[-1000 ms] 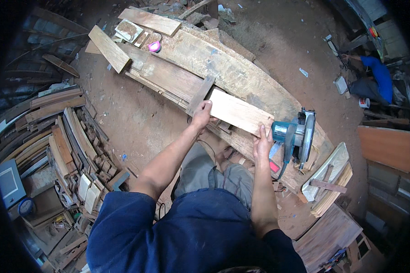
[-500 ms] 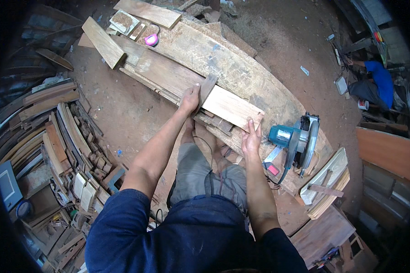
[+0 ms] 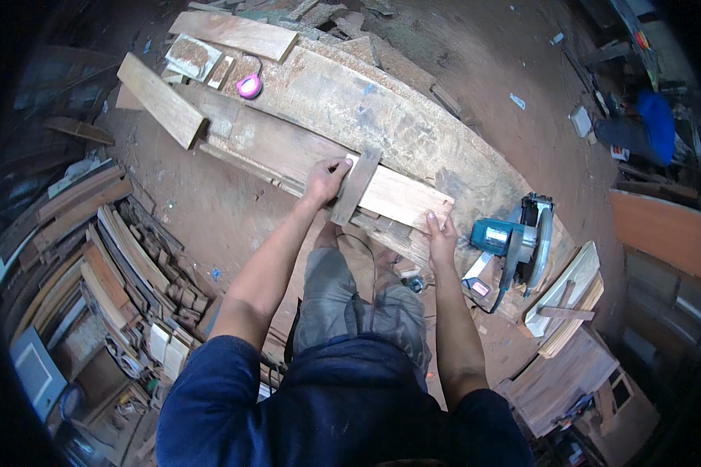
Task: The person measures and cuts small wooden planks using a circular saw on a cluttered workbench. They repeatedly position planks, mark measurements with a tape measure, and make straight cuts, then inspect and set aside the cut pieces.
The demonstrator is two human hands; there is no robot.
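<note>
The pale board (image 3: 405,194) lies slantwise over the near side of the bench (image 3: 327,86), with a dark crosspiece (image 3: 357,187) across it, and it is held at both ends. The left hand (image 3: 323,183) is mostly closed, thumb and forefinger at the board's left end, just beside the crosspiece; how hard they pinch cannot be told. The right hand (image 3: 442,240) is partly closed on the other end, thumb on top, fingers seemingly underneath. The crosspiece looks the likeliest thing to go astray: no hand plainly has hold of it, so a tilt of the board could let it slide or swing out of square. Scraps (image 3: 382,222) by the board's near edge could keep it from lying flat and make it rock. Sawdust on the bench might let wood skid if pushed. The saw (image 3: 514,237) stands near the right hand, so a quick move of the board that way could knock it or bring knuckles against it; whether it has power cannot be seen. Should the right hand slip, that end could drop toward the person's bare leg (image 3: 327,236).
</note>
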